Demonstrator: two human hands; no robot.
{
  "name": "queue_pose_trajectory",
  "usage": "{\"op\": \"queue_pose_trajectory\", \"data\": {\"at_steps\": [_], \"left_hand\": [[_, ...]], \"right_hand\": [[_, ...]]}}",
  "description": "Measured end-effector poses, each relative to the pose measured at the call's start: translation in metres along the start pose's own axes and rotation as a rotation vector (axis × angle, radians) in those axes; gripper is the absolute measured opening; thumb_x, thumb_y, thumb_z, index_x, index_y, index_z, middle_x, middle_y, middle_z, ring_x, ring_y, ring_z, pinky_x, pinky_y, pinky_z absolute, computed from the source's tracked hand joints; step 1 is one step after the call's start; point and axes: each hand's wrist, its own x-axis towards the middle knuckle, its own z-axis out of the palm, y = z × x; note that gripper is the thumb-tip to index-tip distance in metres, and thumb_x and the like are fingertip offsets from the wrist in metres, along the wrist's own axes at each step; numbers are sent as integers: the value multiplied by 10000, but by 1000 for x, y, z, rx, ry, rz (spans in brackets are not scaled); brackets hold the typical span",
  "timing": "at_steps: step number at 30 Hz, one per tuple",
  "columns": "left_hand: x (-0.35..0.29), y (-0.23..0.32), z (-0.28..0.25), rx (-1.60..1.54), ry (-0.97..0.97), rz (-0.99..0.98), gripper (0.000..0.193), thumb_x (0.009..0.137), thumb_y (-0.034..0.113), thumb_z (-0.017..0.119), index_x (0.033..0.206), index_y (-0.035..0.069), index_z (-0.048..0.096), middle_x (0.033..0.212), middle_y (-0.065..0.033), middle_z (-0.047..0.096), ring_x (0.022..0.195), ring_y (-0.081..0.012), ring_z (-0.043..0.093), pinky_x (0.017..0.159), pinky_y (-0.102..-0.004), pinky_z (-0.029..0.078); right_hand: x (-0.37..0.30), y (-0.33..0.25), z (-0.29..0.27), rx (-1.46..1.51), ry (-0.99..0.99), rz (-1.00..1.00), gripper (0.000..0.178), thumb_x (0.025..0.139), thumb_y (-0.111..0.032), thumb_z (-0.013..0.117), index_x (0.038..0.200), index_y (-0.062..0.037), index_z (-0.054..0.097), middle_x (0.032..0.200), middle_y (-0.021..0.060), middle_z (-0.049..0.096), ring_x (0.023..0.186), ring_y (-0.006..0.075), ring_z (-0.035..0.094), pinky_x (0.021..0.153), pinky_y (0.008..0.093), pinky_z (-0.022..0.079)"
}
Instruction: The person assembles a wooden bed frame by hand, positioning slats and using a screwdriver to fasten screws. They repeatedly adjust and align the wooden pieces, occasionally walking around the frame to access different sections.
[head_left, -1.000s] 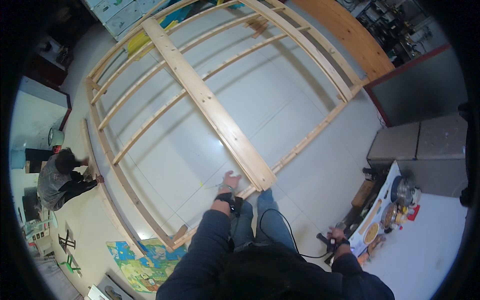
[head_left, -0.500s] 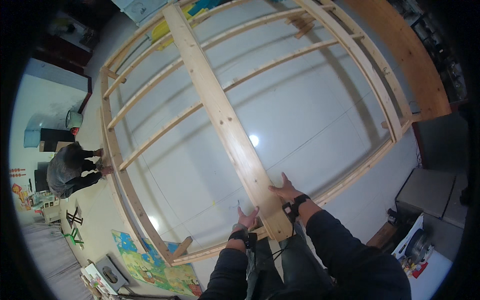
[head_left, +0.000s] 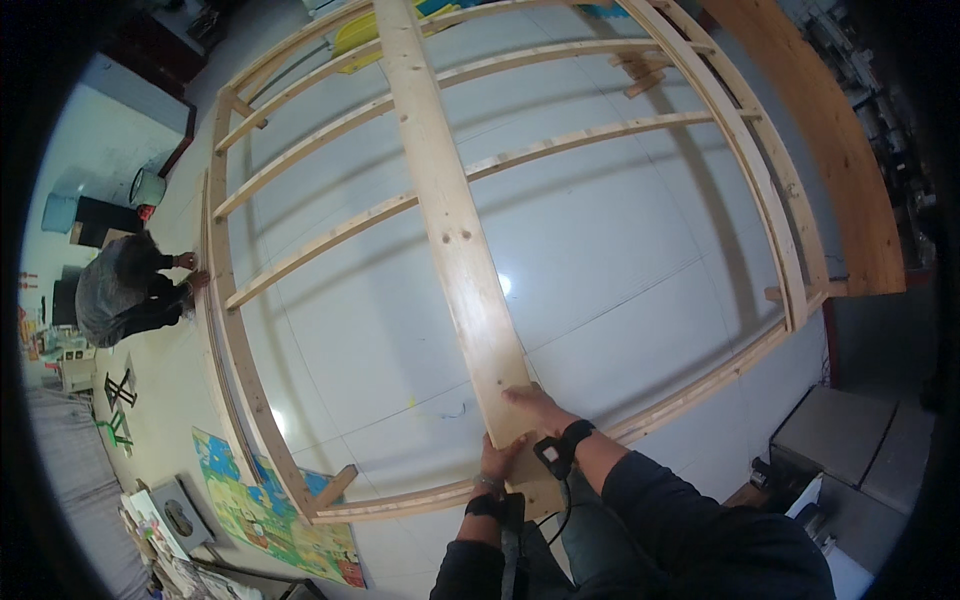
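A long, pale wooden plank [head_left: 438,205] runs lengthwise over the slats of a large wooden bed frame [head_left: 243,370], its near end close to my body. My left hand [head_left: 500,460] grips the plank's left edge near that end, thumb on top. On the opposite edge, slightly farther along, my right hand [head_left: 538,408] holds the same plank with its thumb over the upper face. The fingers of both hands are mostly hidden beneath or beside the wood. A thin cross slat [head_left: 335,232] passes under the plank farther off.
At the left, another person [head_left: 125,290] crouches with both hands at long strips [head_left: 212,330] beside the frame. A colourful mat [head_left: 265,510] lies at the lower left. A broad brown board [head_left: 850,170] stands along the far right. Grey boxes [head_left: 830,440] sit at the lower right.
My hands have gone from spread fingers beside the plank to gripping its edges. The view has shifted, so the frame appears lower. The crouching person's head and hands have moved slightly.
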Motion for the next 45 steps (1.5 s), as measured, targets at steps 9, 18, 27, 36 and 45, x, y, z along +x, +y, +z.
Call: {"op": "queue_pose_trajectory", "data": {"at_steps": [9,18,27,36,45], "left_hand": [[-68,66,-111,70,91,40,583,688,219,782,1117,-43,486,964,-112,627,814,-200,614,702,-324,522],[-128,72,-224,215,133,59,626,664,232,796,1113,-74,486,981,-164,630,860,-232,622,749,-334,516],[-209,19,-327,359,131,68,709,637,244,818,1162,-76,463,1035,-158,622,899,-211,614,797,-331,502],[-192,13,-343,373,78,121,632,662,232,802,1133,-60,500,1028,-154,625,890,-204,614,795,-323,500],[-204,31,-327,223,97,0,733,613,243,829,1158,-30,422,1072,-163,595,968,-230,589,812,-331,489]], "right_hand": [[-14,-26,135,-160,-90,-34,795,807,-444,639,1326,27,263,1205,170,487,1070,260,511,843,382,468],[-5,-38,260,-141,40,-35,548,837,-390,613,1168,30,493,1056,136,598,911,238,592,781,404,491],[-22,98,305,-163,42,-127,632,833,-373,630,1229,70,414,1088,150,582,951,247,587,801,370,491],[-20,48,313,-239,-135,7,532,864,-393,580,1181,22,476,1041,141,601,894,235,600,757,385,503],[103,-110,326,-166,-46,-181,573,885,-478,499,1239,-28,476,1178,119,562,1020,199,564,820,365,477]]}}
